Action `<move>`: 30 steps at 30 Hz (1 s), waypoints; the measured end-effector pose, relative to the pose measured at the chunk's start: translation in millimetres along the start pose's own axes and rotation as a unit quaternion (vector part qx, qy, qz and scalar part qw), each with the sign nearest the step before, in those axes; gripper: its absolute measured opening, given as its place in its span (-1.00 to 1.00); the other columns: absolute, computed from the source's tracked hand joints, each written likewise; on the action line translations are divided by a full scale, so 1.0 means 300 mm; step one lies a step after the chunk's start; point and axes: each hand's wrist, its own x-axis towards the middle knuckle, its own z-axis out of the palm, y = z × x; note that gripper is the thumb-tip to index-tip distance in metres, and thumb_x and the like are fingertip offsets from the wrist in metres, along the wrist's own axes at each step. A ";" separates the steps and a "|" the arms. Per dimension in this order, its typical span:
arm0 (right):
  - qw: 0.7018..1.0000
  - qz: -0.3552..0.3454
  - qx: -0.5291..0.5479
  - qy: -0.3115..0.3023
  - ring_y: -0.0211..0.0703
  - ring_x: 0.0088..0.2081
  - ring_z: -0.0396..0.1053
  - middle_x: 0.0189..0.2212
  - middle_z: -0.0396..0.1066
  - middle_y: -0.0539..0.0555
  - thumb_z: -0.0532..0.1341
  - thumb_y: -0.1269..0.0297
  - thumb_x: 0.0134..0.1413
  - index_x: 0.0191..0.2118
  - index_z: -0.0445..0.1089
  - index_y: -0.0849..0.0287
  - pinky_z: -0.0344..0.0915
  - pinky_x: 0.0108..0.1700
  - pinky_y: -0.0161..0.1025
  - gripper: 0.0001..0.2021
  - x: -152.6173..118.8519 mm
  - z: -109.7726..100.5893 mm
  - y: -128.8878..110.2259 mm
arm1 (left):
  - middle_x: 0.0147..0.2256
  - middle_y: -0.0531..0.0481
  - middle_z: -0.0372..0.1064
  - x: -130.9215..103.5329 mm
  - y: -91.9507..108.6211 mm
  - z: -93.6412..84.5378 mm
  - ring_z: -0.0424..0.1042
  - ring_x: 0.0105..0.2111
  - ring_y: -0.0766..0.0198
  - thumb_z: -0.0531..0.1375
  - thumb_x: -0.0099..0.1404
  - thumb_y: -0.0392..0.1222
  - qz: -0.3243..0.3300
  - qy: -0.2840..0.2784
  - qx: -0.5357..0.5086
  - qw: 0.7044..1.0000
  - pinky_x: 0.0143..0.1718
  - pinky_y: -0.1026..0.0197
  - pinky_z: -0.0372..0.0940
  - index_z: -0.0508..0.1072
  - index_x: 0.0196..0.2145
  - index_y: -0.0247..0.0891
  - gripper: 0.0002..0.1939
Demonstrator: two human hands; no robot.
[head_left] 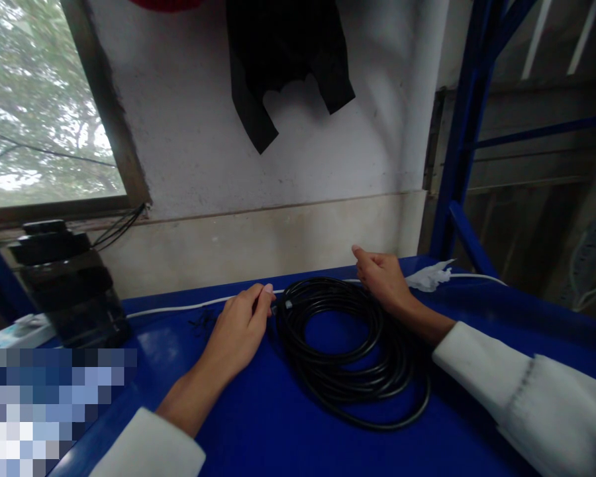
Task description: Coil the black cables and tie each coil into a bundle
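Note:
A black cable (345, 358) lies in a loose coil of several loops on the blue tabletop (258, 424). At its left edge, the fingers of my left hand (243, 324) are closed in a pinch on a dark end of the cable, beside a small pale tag (289, 305). My right hand (381, 278) is above the coil's far right side, with its fingers curled in and thumb raised. Whatever those fingers hold, if anything, is hidden. Left of my left hand lie several small thin black pieces (202, 322), too small to name.
A dark bottle (74, 291) stands at the left, near a white power strip (22, 331). Along the back edge runs a white cord (179, 308), with crumpled white plastic (432, 275) near its right part. A blue metal post (459, 132) rises at right; black clothing (291, 53) hangs on the wall.

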 end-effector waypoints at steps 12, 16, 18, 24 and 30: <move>1.000 0.009 -0.005 -0.005 -0.31 -0.66 -0.06 -0.73 -0.01 -0.08 0.13 -0.15 0.28 -0.65 -0.01 0.05 -0.13 -0.60 -0.25 -0.42 -0.001 -0.003 -0.005 | -0.31 -0.08 0.55 0.001 0.009 -0.001 0.51 -0.25 0.04 -0.10 0.55 0.16 -0.002 -0.005 0.003 1.000 -0.22 0.11 0.20 0.47 -0.34 -0.19 -0.47; 1.000 0.006 -0.003 -0.002 -0.31 -0.66 -0.05 -0.72 -0.02 -0.08 0.12 -0.15 0.28 -0.65 -0.01 0.05 -0.12 -0.60 -0.26 -0.42 0.000 -0.002 -0.003 | -0.33 -0.07 0.54 0.001 0.011 -0.003 0.50 -0.26 0.05 -0.10 0.55 0.16 -0.005 -0.007 0.002 1.000 -0.23 0.12 0.19 0.47 -0.34 -0.20 -0.47; 1.000 0.005 -0.003 -0.002 -0.31 -0.66 -0.05 -0.72 -0.02 -0.08 0.13 -0.15 0.28 -0.65 -0.02 0.05 -0.12 -0.60 -0.26 -0.42 0.001 -0.001 0.000 | -0.36 -0.06 0.52 0.000 0.012 -0.004 0.49 -0.29 0.06 -0.10 0.55 0.15 -0.004 -0.006 0.006 1.000 -0.25 0.13 0.18 0.47 -0.35 -0.20 -0.47; 1.000 0.006 0.000 -0.002 -0.31 -0.65 -0.04 -0.72 0.01 -0.08 0.13 -0.15 0.28 -0.64 -0.01 0.05 -0.09 -0.61 -0.26 -0.42 0.002 -0.002 0.003 | -0.39 -0.04 0.51 -0.003 0.009 -0.003 0.48 -0.32 0.08 -0.10 0.55 0.14 0.001 -0.002 0.012 1.000 -0.27 0.14 0.16 0.47 -0.35 -0.20 -0.47; 1.000 0.003 0.005 -0.006 -0.32 -0.65 -0.07 -0.73 -0.02 -0.08 0.13 -0.14 0.29 -0.65 -0.02 0.05 -0.12 -0.61 -0.26 -0.42 -0.001 -0.002 -0.003 | -0.35 -0.04 0.53 -0.003 0.007 -0.001 0.50 -0.30 0.09 -0.09 0.56 0.13 0.006 0.000 0.004 1.000 -0.27 0.15 0.18 0.48 -0.35 -0.20 -0.47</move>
